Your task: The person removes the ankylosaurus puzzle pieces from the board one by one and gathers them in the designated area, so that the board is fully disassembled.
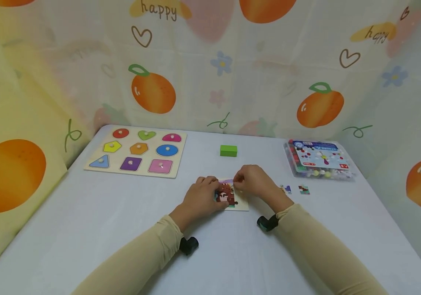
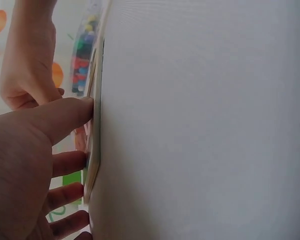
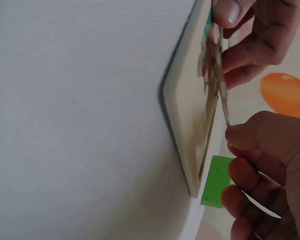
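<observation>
A small jigsaw puzzle [image 1: 225, 196] with a brown animal picture lies in a pale wooden board [image 1: 242, 203] at the middle of the table. My left hand [image 1: 202, 196] holds the puzzle from the left, thumb at the near side and fingertips at the far side. At the board's far right part, my right hand [image 1: 255, 181] pinches a thin puzzle piece [image 3: 226, 112] between thumb and index finger. That piece slants above the board, its inner end close to the joined pieces under the left hand. Its picture is mostly hidden by the fingers.
Two loose puzzle pieces [image 1: 304, 189] lie right of the board, one partly behind the right wrist. A green block [image 1: 228, 150] stands beyond the board. The shape-peg board [image 1: 147, 141] is at the back left, and a clear box of colourful parts [image 1: 321, 159] at the back right.
</observation>
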The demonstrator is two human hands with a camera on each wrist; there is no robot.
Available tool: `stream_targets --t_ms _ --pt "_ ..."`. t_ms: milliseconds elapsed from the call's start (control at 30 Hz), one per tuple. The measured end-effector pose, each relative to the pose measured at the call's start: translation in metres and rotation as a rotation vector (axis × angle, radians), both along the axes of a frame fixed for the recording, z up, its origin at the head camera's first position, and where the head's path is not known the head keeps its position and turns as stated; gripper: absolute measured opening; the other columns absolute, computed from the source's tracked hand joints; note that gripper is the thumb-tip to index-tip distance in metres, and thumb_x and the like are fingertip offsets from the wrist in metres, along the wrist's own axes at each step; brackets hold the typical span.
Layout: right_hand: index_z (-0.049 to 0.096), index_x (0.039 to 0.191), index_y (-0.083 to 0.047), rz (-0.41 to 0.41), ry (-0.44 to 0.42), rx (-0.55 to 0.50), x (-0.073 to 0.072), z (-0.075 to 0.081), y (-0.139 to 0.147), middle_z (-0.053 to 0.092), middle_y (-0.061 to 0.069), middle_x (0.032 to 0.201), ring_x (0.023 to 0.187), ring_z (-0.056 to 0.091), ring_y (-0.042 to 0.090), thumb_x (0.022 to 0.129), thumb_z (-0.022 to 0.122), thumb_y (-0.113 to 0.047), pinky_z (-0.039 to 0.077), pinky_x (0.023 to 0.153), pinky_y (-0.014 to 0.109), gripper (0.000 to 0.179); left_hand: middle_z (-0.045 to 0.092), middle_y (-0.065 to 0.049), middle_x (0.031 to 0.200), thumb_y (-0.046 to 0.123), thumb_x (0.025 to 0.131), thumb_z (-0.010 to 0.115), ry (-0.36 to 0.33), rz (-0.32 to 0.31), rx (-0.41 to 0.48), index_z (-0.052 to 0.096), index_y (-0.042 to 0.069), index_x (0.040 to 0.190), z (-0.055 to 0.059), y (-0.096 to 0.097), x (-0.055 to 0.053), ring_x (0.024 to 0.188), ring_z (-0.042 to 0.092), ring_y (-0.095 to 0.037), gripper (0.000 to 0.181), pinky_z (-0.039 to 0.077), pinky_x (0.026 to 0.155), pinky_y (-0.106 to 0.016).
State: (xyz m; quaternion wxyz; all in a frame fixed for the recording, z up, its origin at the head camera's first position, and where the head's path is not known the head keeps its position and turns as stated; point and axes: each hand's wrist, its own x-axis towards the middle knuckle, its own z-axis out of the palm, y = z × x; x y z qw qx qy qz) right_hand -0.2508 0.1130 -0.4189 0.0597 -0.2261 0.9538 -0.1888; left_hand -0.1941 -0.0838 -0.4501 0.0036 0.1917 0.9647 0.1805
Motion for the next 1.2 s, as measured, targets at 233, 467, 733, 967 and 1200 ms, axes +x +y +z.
stream_targets --t_ms 233,467,733,967,1200 --pt "0.077 0.084 -0.012 0.007 -0.018 0.019 -0.003 -0.001 0.000 0.063 -0.005 0.079 0.075 0.056 0.014 0.085 0.076 -0.019 0.048 0.071 0.031 0.007 0.055 -0.003 0.128 0.052 0.084 0.071 0.002 -0.026 -0.025 0.062 0.021 0.128 0.004 0.000 0.002 0.116 0.047 -0.027 0.055 0.046 0.090 -0.043" --pt "0.077 0.086 -0.013 -0.018 -0.057 0.046 -0.004 -0.005 0.000 0.062 -0.005 0.079 0.076 0.055 0.014 0.086 0.074 -0.019 0.047 0.074 0.031 0.007 0.055 -0.008 0.130 0.049 0.086 0.070 -0.026 -0.052 -0.054 0.067 0.029 0.124 0.010 0.002 0.004 0.119 0.047 -0.031 0.044 0.047 0.090 -0.045" --pt "0.077 0.085 -0.013 -0.002 -0.034 0.057 -0.004 0.000 0.000 0.064 -0.005 0.082 0.079 0.057 0.014 0.085 0.075 -0.019 0.048 0.077 0.032 0.007 0.055 -0.007 0.127 0.052 0.088 0.067 -0.010 -0.072 -0.161 0.071 0.027 0.113 0.013 0.006 0.004 0.115 0.049 -0.029 0.036 0.048 0.085 -0.044" --pt "0.077 0.090 -0.013 -0.018 -0.025 0.025 0.001 0.018 0.021 0.065 -0.003 0.084 0.079 0.057 0.016 0.086 0.074 -0.022 0.050 0.073 0.033 0.010 0.054 -0.005 0.127 0.052 0.087 0.068 -0.016 -0.052 -0.119 0.073 0.028 0.107 0.011 0.007 0.004 0.116 0.047 -0.028 0.032 0.046 0.087 -0.045" --pt "0.076 0.089 -0.014 -0.038 -0.099 -0.033 0.026 0.023 0.084 0.064 -0.005 0.082 0.074 0.055 0.016 0.085 0.076 -0.017 0.049 0.064 0.031 0.005 0.052 -0.003 0.132 0.052 0.085 0.071 -0.021 -0.004 -0.026 0.073 0.030 0.108 0.003 0.004 0.003 0.122 0.042 -0.029 0.032 0.039 0.094 -0.048"
